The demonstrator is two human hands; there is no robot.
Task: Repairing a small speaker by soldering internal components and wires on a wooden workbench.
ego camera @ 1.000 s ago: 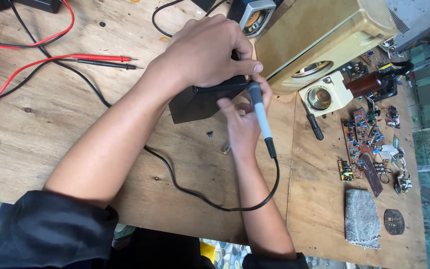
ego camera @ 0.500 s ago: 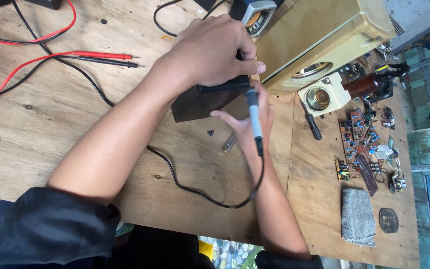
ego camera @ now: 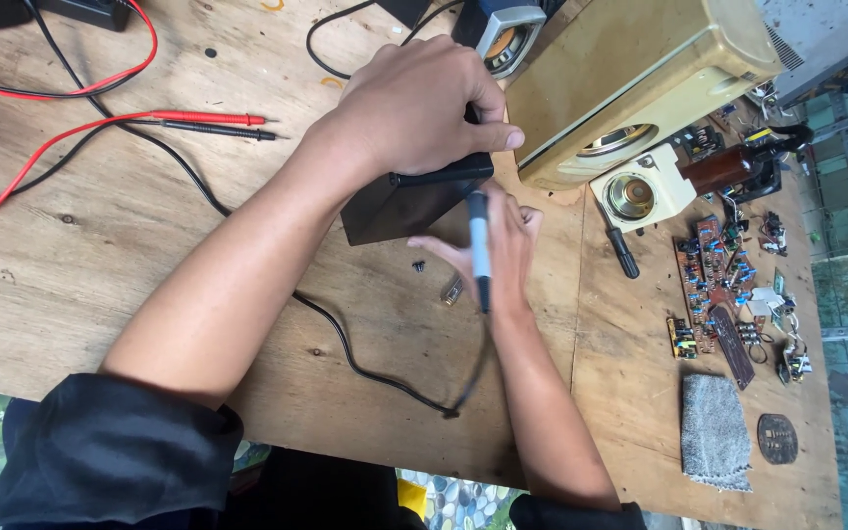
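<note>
Your left hand clamps the black box at table centre; your right hand, at its four o'clock, pinches the soldering iron. Work looks unfinished; tip hidden.

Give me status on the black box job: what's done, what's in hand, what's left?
Done: cannot tell; one small screw lies loose on the wooden table, suggesting it came off. In hand: left hand grips the black box, right hand holds a corded pen-shaped tool against it. Left: the circuit boards and speaker sit unassembled to the right.
</note>
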